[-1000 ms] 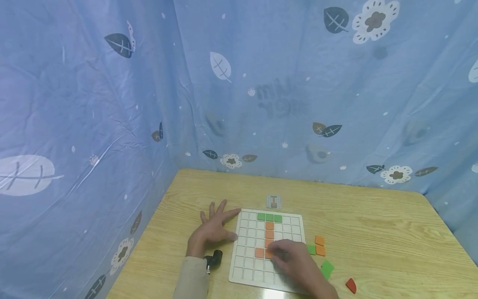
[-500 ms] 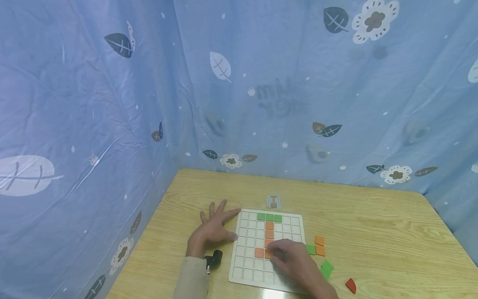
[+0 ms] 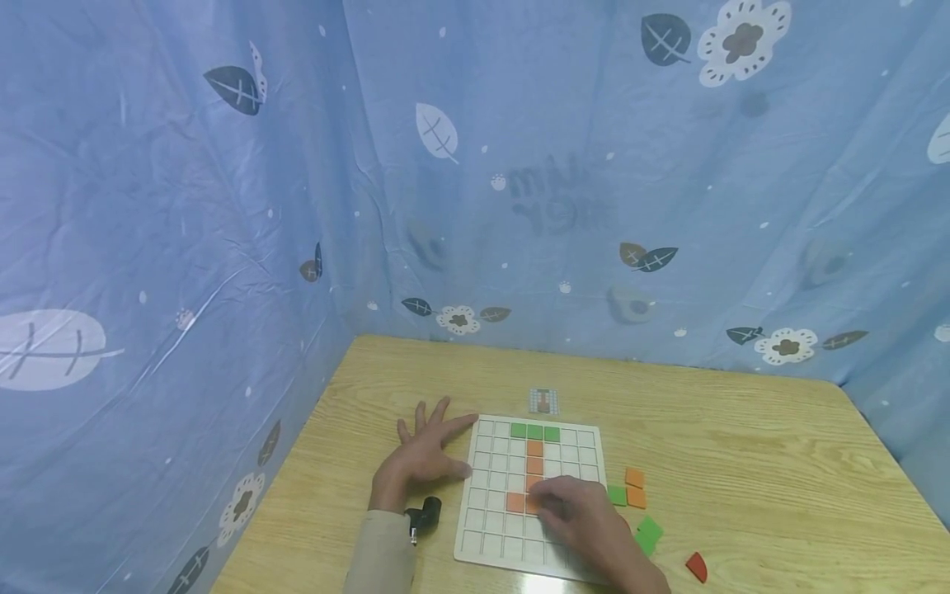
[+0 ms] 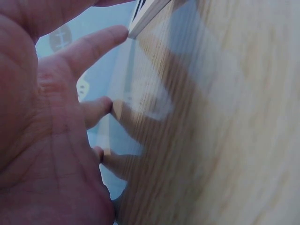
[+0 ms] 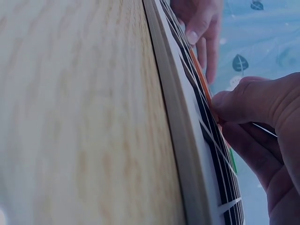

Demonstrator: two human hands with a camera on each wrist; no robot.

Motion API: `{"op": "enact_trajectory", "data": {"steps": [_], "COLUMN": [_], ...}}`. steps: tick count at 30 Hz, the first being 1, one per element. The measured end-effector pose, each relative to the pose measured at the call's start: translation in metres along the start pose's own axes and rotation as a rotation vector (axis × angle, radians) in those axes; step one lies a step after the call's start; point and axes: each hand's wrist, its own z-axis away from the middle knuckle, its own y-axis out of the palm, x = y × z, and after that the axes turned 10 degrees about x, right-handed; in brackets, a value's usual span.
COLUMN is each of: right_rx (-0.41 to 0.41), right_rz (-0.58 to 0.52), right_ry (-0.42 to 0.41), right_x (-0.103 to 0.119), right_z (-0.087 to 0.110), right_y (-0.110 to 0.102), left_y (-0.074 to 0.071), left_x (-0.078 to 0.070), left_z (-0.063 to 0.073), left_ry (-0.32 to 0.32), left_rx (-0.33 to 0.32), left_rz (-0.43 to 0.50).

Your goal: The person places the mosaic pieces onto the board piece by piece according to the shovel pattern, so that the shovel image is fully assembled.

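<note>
Little changes: the right hand [image 3: 582,513] still pinches a near orange tile [image 3: 532,505] on the board [image 3: 493,544], left hand [image 3: 425,455] spread at left, placement seemingly unfinished.

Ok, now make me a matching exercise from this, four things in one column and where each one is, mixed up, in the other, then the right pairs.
Things:
1. Left hand
2. Picture card
3. Three green tiles in a row
4. Right hand

Places:
A. In the farthest row of squares on the white board
B. Fingertips at an orange tile
C. Fingers spread, at the board's left edge
D. On the table, beyond the board's far edge

Pairs: 1-C, 2-D, 3-A, 4-B
</note>
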Motion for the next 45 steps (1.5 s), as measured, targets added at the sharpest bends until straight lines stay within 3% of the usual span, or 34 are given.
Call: {"op": "enact_trajectory", "data": {"steps": [9, 15, 20, 24, 29, 36, 45], "right_rx": [-0.024, -0.104, -0.124, -0.136, -0.137, -0.132, -0.067], "right_rz": [-0.038, 0.016, 0.015, -0.046, -0.187, -0.256, -0.284], "right_ry": [-0.023, 0.069, 0.172, 0.206, 0.191, 0.221, 0.351], "right_x": [0.0, -0.003, -0.01, -0.02, -0.038, -0.056, -0.076], "right_z": [-0.003, -0.008, -0.008, -0.004, 0.006, 0.02, 0.034], "right_y": [-0.008, -0.044, -0.081, -0.104, -0.124, -0.134, -0.132], "left_y": [-0.001, 0.0, 0.0, 0.0, 0.0, -0.001, -0.001], "left_x": [-0.001, 0.001, 0.003, 0.003, 0.003, 0.002, 0.001], "left_z": [0.001, -0.001, -0.001, -0.001, -0.001, 0.0, -0.001], "left_ry": [0.008, 0.006, 0.011, 0.018, 0.024, 0.031, 0.024], "left_rx": [0.0, 0.006, 0.006, 0.005, 0.0, 0.005, 0.006], "left_rz": [-0.004, -0.011, -0.018, -0.012, -0.006, 0.003, -0.003]}}
